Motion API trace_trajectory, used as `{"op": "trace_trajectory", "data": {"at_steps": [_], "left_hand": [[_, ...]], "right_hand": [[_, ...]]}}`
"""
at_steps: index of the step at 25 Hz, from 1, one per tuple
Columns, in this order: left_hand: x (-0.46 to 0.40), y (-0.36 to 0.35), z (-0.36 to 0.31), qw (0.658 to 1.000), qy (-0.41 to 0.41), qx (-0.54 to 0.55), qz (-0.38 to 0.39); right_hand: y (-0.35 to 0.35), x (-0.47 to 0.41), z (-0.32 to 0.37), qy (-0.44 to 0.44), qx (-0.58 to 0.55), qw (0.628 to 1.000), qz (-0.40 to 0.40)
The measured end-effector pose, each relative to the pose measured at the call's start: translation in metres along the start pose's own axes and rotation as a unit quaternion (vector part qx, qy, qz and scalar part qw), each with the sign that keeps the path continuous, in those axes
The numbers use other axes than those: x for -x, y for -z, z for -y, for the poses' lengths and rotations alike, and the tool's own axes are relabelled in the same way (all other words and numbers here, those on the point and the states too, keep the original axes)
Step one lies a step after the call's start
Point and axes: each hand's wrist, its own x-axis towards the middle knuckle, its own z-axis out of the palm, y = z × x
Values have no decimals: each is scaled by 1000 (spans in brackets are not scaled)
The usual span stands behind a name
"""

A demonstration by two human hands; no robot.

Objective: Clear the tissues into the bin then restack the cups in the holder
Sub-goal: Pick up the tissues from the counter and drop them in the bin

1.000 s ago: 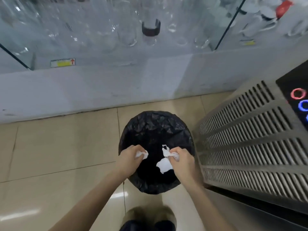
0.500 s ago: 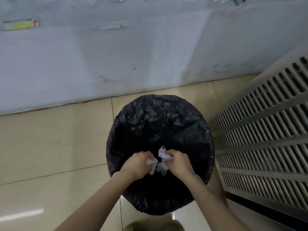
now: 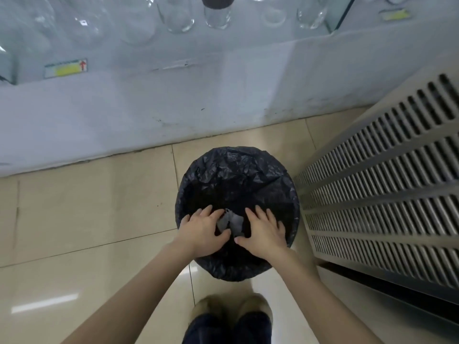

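Note:
A round bin lined with a black bag [image 3: 236,170] stands on the tiled floor in front of me. Both my hands hover over its near half, palms down with fingers spread. My left hand [image 3: 202,230] and my right hand [image 3: 264,233] hold nothing. Between and below them, crumpled white tissues [image 3: 232,222] lie loose inside the bin, dim in its shadow. No cups or cup holder show in this view.
A metal unit with slotted vents [image 3: 385,194] stands close on the right of the bin. A white wall base [image 3: 173,108] runs behind it, with glassware [image 3: 178,16] behind glass above. My shoes [image 3: 231,311] are just short of the bin.
Both hands were pinching tissues over the bin; now their fingers have spread apart and the tissues have dropped into the bin.

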Motion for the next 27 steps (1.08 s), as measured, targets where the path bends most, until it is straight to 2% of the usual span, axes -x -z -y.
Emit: {"op": "trace_trajectory", "data": {"at_steps": [4, 8, 17, 23, 27], "left_hand": [[86, 72, -28, 998, 0, -42, -38], [125, 106, -47, 998, 7, -32, -56], [280, 218, -108, 981, -82, -83, -156], [342, 254, -134, 964, -140, -62, -218], [370, 272, -157, 953, -185, -71, -231]], "right_hand": [[64, 91, 30, 1, 14, 999, -38], [100, 138, 44, 4, 33, 997, -68], [191, 320, 79, 49, -9, 977, -206], [226, 391, 88, 41, -25, 961, -273], [246, 432, 84, 19, -44, 944, -326]]}}
